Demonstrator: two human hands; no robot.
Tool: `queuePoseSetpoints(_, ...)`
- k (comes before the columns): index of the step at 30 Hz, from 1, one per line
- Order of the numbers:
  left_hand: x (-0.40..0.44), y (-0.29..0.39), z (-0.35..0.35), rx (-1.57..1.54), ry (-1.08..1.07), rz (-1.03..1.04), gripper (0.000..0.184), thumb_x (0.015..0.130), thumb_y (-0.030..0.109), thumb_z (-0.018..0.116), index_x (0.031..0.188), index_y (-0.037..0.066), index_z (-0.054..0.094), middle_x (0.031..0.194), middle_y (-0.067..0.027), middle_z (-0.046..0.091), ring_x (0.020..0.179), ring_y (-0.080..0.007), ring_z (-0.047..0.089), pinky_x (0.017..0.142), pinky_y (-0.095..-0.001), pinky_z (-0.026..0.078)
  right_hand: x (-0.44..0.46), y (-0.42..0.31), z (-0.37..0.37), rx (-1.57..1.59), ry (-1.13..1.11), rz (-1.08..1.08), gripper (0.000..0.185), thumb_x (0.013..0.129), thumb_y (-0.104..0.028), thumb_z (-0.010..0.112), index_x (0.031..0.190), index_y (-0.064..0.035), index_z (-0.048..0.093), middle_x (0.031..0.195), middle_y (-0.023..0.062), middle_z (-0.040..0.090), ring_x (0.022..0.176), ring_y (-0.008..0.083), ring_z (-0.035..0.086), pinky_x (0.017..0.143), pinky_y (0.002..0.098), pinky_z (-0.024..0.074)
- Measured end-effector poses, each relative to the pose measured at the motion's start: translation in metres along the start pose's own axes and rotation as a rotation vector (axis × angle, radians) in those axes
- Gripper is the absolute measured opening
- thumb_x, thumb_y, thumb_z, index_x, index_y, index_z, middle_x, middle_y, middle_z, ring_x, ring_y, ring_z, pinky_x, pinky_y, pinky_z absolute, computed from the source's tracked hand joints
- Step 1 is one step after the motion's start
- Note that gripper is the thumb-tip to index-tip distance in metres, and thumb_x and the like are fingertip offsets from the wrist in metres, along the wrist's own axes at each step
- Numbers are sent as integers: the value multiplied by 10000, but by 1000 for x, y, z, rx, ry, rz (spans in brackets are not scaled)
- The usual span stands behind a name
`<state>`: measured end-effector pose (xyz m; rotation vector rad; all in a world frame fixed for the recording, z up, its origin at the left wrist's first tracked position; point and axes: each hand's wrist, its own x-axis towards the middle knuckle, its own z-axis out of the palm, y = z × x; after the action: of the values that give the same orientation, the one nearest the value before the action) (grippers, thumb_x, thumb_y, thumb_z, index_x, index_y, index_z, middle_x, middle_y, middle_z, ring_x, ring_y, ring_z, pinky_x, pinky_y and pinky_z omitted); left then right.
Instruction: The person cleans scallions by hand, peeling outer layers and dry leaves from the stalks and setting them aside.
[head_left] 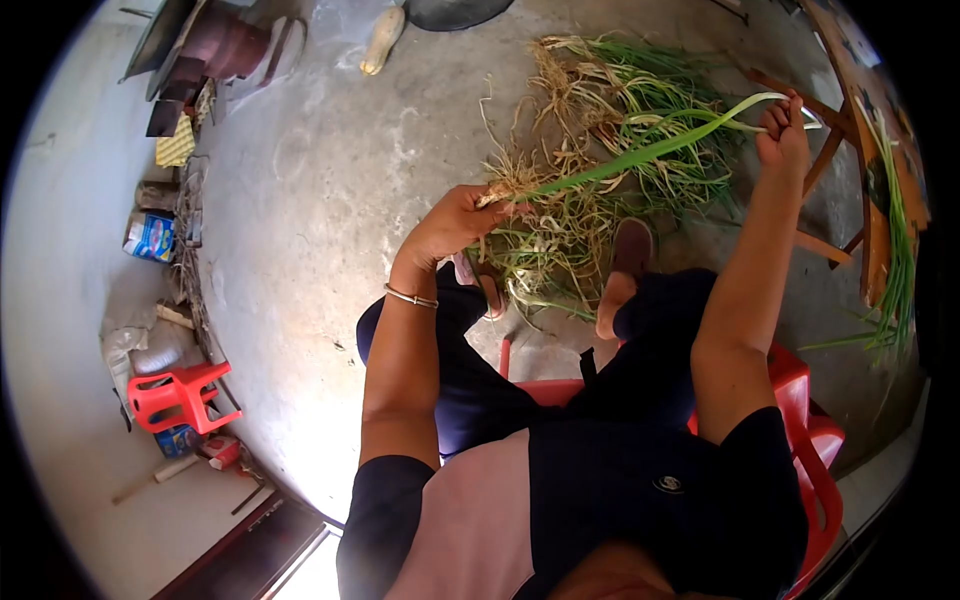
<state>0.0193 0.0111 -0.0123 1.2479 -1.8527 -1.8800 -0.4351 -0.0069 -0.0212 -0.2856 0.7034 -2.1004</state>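
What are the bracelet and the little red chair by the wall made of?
The bracelet looks like smooth, silvery metal because it shines, but it's too small to be sure. The little red chair is probably smooth plastic: one even red, with rounded, moulded-looking edges.

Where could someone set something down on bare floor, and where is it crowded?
Bare floor stretches between the small red chair and the left hand, and again between the pale gourd and the stalk heap. It is crowded around the feet, where the heap spreads.
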Motion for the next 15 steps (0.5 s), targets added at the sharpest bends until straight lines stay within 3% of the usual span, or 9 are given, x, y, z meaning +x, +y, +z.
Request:
queuePoseSetpoints(5, -5, 20, 3, -112, 89, -21, 223, 881, 149, 463, 940, 12, 628, 539, 35, 437, 474, -41, 317, 458, -200, 258, -3, 2, 4, 0, 45, -20, 189, 906, -195, 484, 948, -11, 489, 699, 8, 429, 520, 66, 324, 391, 194, 217)
queuePoseSetpoints(8, -1, 15, 4, -174, 216, 17, 218, 859, 153, 443, 817, 24, 612, 516, 11, 444, 450, -40, 318, 421, -202, 236, -5, 5, 9, -47, 69, -54, 196, 904, -191, 489, 951, -1, 492, 690, 3, 418, 527, 71, 319, 402, 201, 217)
queuePoseSetpoints(11, 7, 11, 7, -409, 581, 121, 207, 823, 177, 476, 697, 33, 555, 505, -36, 484, 395, -68, 341, 372, -205, 224, -6, 11, 14, -113, 93, -81, 203, 900, -180, 497, 956, 14, 494, 687, 3, 410, 537, 73, 313, 415, 211, 216)
queuePoseSetpoints(12, 9, 12, 10, -411, 586, 122, 207, 823, 177, 476, 697, 33, 555, 505, -36, 484, 395, -68, 341, 372, -205, 224, -6, 13, 17, -106, 79, -77, 200, 900, -171, 497, 959, 20, 495, 684, 4, 406, 539, 73, 310, 418, 216, 215)
queuePoseSetpoints(14, 13, 15, 13, -639, 839, 182, 207, 817, 175, 477, 692, 29, 553, 508, -49, 482, 388, -84, 335, 373, -208, 230, -7, 17, 22, -97, 61, -72, 198, 899, -163, 497, 962, 25, 495, 680, 5, 401, 541, 73, 307, 422, 221, 214)
queuePoseSetpoints(15, 12, 14, 11, -675, 862, 192, 188, 811, 168, 474, 699, 32, 541, 526, -53, 483, 400, -105, 348, 375, -217, 244, -10, 19, 27, -102, 39, -67, 191, 900, -156, 493, 961, 25, 494, 679, 3, 397, 540, 73, 309, 418, 219, 213)
